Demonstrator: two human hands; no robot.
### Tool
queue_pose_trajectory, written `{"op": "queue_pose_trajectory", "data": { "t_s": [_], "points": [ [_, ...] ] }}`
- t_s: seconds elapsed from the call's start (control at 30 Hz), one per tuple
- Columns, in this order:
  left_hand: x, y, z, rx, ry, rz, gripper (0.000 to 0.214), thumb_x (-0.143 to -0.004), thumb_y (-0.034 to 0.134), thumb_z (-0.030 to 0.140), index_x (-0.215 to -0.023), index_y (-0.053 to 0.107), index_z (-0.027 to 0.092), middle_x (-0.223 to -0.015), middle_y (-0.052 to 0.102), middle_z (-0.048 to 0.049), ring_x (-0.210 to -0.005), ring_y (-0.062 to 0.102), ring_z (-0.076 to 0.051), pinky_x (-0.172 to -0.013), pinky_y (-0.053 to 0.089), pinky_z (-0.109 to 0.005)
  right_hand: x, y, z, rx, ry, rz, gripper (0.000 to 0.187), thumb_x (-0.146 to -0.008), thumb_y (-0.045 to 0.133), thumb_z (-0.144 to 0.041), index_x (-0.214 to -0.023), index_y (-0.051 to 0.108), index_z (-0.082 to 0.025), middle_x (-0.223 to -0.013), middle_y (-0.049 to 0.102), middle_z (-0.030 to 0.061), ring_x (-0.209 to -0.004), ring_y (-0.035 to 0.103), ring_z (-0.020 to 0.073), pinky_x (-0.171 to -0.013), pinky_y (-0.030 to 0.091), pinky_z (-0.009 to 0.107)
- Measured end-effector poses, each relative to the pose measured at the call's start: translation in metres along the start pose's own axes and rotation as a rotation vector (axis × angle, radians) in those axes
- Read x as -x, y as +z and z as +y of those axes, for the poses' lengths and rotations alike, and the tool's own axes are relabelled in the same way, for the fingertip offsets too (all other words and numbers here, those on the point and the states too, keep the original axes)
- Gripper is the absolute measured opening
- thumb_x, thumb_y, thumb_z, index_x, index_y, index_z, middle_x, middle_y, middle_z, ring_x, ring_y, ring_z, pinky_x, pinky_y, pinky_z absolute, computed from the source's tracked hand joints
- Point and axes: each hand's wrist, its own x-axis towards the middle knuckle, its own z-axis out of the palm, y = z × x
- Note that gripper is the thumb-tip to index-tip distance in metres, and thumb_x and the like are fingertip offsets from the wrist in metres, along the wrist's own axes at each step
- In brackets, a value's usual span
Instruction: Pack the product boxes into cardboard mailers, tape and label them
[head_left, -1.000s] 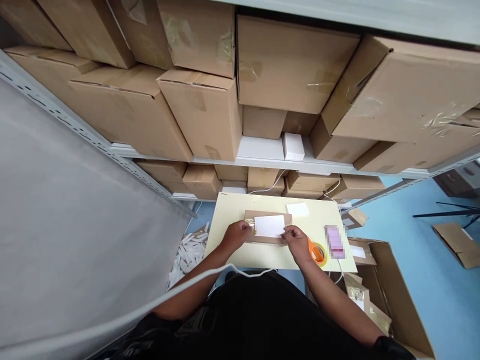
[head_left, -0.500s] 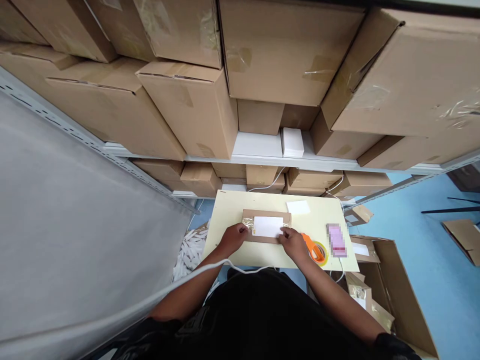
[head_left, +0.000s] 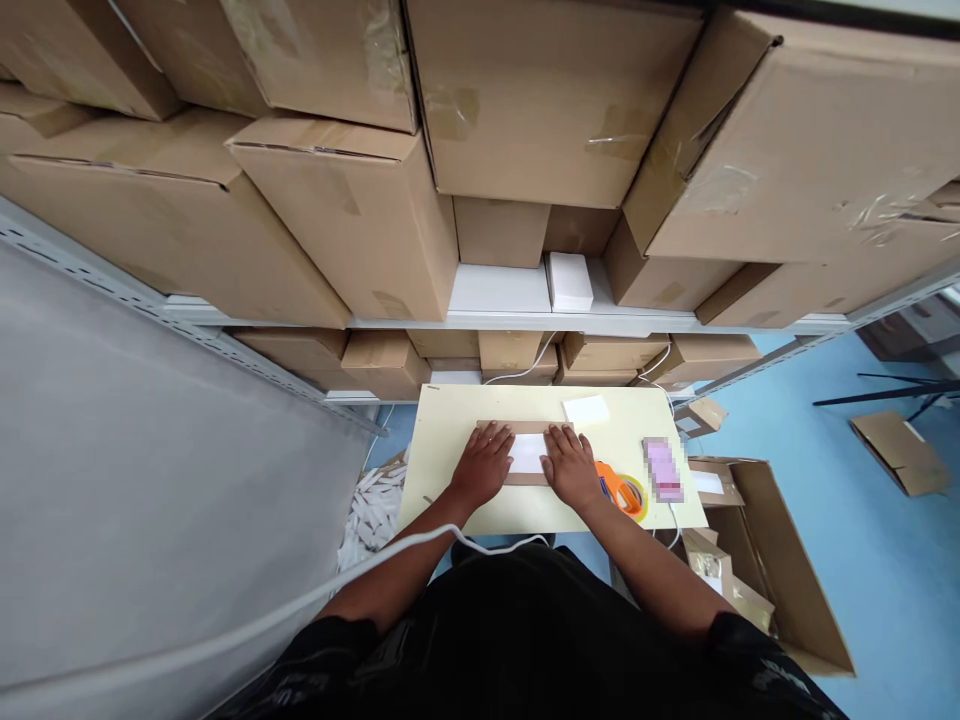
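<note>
A small brown cardboard box (head_left: 525, 480) lies on the pale yellow table (head_left: 442, 420), with a white label (head_left: 528, 454) on its upper face. My left hand (head_left: 484, 462) rests flat on the box's left part, fingers stretched out and pointing away from me. On the right part my right hand (head_left: 570, 465) lies flat too, its fingertips near the far edge. Both palms cover the label's ends. Just right of my right hand is an orange tape dispenser (head_left: 619, 490) with a roll of yellowish tape.
White papers (head_left: 586, 410) lie behind the box, and a blurred pink item (head_left: 663, 470) at the table's right. An open carton (head_left: 799, 560) with parcels stands on the floor at right. Shelves (head_left: 495, 290) of cardboard boxes rise ahead. A white cable (head_left: 300, 605) crosses in front of me.
My hands have gone from pinching at the label's ends to lying flat on the box with fingers spread. The whole view has shifted slightly.
</note>
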Motion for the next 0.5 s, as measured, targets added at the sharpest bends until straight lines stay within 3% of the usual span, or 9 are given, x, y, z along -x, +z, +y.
{"op": "queue_pose_trajectory", "data": {
  "t_s": [0.13,0.33,0.5],
  "points": [
    [0.005,0.007,-0.005,-0.017,0.011,0.002,0.052,-0.102,0.045,0.026,-0.153,0.054,0.018,-0.161,0.048,-0.0099,-0.156,0.033,-0.033,-0.130,0.017,-0.055,0.004,0.013,0.002,0.015,0.021,-0.014,0.056,-0.107,0.036,-0.038,-0.159,0.044,-0.018,-0.167,0.039,0.0118,-0.155,0.030,0.0335,-0.124,0.018,0.056],
    [0.006,0.008,-0.007,-0.040,0.006,-0.009,0.053,-0.104,0.042,0.031,-0.155,0.052,0.023,-0.163,0.046,-0.0078,-0.156,0.032,-0.033,-0.130,0.013,-0.058,0.000,0.010,-0.001,-0.002,0.037,-0.057,0.056,-0.106,0.039,-0.037,-0.159,0.044,-0.018,-0.168,0.036,0.0115,-0.155,0.030,0.0348,-0.124,0.020,0.058],
    [0.031,0.005,-0.017,0.077,-0.132,0.063,0.061,-0.102,0.045,0.037,-0.160,0.043,0.020,-0.170,0.030,-0.0124,-0.160,0.021,-0.036,-0.128,0.016,-0.061,0.023,0.014,0.007,-0.126,0.205,0.083,0.061,-0.103,0.044,-0.039,-0.159,0.043,-0.016,-0.169,0.034,0.0145,-0.154,0.033,0.0347,-0.124,0.028,0.053]
  ]
}}
